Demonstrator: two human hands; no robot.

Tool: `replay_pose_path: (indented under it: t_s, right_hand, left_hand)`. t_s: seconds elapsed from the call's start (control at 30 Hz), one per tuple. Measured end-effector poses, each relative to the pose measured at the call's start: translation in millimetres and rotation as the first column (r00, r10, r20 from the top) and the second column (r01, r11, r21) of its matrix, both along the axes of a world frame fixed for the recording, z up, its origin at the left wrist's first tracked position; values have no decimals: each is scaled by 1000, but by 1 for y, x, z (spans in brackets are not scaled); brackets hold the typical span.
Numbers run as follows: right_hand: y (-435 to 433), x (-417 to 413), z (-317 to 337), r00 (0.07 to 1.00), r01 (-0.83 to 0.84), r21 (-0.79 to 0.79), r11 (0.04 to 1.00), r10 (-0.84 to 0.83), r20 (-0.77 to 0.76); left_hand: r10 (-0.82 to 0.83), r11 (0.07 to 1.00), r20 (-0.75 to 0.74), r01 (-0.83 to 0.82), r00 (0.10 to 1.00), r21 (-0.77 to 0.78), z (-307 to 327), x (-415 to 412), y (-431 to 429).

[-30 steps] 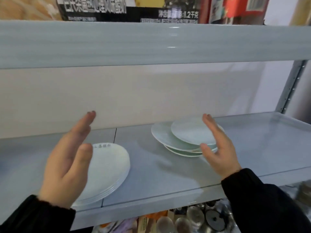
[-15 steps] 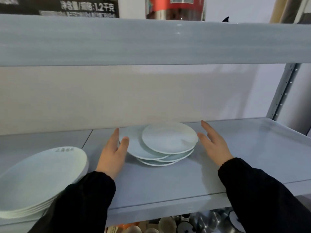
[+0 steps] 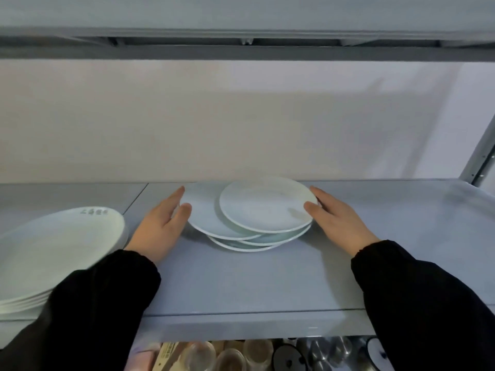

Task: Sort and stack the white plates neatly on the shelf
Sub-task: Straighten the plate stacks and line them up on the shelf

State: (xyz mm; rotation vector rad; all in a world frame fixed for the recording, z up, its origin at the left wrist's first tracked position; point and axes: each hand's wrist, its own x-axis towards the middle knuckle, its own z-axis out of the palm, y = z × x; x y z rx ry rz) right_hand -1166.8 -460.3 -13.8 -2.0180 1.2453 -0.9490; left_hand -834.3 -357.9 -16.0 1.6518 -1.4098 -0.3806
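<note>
An uneven pile of small white plates [image 3: 265, 207] sits mid-shelf, its upper plates slid out of line. My left hand [image 3: 160, 226] touches the pile's left rim, thumb on the edge of a lower plate. My right hand [image 3: 334, 218] presses against the right rim of the top plate, thumb on its edge. Both hands flank the pile with fingers apart. A neat stack of larger white plates [image 3: 53, 253], with printed characters on the top one, rests at the left, partly behind my left sleeve.
The grey shelf [image 3: 241, 285] runs the full width, with bare surface to the right of the pile. An upper shelf board [image 3: 241, 49] hangs low overhead. A metal upright [image 3: 482, 162] stands at the right. Glass jars and lids [image 3: 241, 354] sit on the level below.
Both hands have closed in on the small pile from either side and now touch its rims. The view dropped and moved closer, so the upper shelf's goods are out of sight.
</note>
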Motion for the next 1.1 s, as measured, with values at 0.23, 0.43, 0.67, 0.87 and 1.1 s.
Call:
replay_pose_path:
  t_s: [0.23, 0.43, 0.67, 0.87, 1.1]
  right_hand:
    - [2, 8, 0, 995, -60, 21, 998, 62, -77]
    - [4, 20, -6, 980, -99, 73, 992, 110, -169]
    - [7, 19, -2, 976, -139, 61, 988, 147, -158]
    - [5, 18, -4, 963, -180, 98, 979, 196, -182]
    - [4, 16, -2, 962, -210, 102, 972, 224, -156]
  left_hand:
    - [-135, 975, 104, 114, 985, 190, -8, 1, -9]
    - [-315, 926, 174, 262, 933, 272, -14, -4, -13]
    - [-257, 958, 31, 250, 966, 143, -12, 3, -8]
    - [-304, 951, 161, 289, 939, 109, -9, 0, -9]
    - [-292, 956, 129, 285, 948, 71, -5, -3, -4]
